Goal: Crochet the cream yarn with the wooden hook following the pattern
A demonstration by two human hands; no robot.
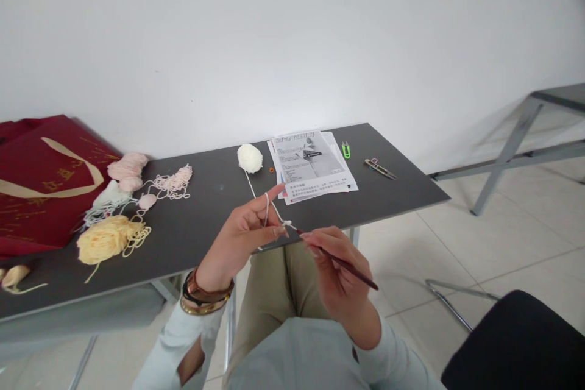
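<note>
The left hand (249, 228) is raised above the near edge of the flat, dark grey table (402, 189). Its thumb and fingertips are pinched on a small knotted bit of soft white yarn (287, 223); the index finger is extended with the strand looped over it — probably to keep the yarn taut and spread.

The right hand (336, 259) grips a slender, dark reddish-brown rod (350, 267) between thumb and fingers, close to its front end, presumably for fine control. The rod's tip meets the yarn just beside the left thumb.

The strand leads back to an oval white yarn ball (250, 159) behind the left hand, a position that appears to let it feed freely. Black-and-white printed paper sheets (315, 164) lie beyond the hands, facing the person, likely for easy reading.
</note>
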